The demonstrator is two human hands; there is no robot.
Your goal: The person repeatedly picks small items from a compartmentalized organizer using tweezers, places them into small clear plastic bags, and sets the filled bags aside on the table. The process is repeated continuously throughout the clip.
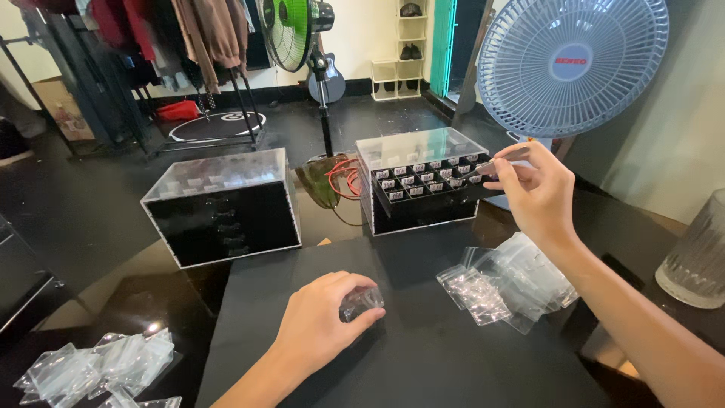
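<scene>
My left hand (321,321) rests on a black mat (423,355) and grips a small clear plastic container (362,302) between thumb and fingers. My right hand (532,189) is raised at the right and pinches slim tweezers (495,164), whose tip reaches over the open drawer (430,181) of a clear acrylic drawer box (419,145). That drawer is split into several small labelled compartments. A pile of small clear plastic bags (506,283) lies on the mat below my right hand.
A second acrylic drawer box (223,208), shut, stands at the left. More clear bags (98,366) lie at the front left. A blue desk fan (570,64) stands behind at the right, a ribbed glass (695,257) at the far right, a green fan (294,30) on the floor.
</scene>
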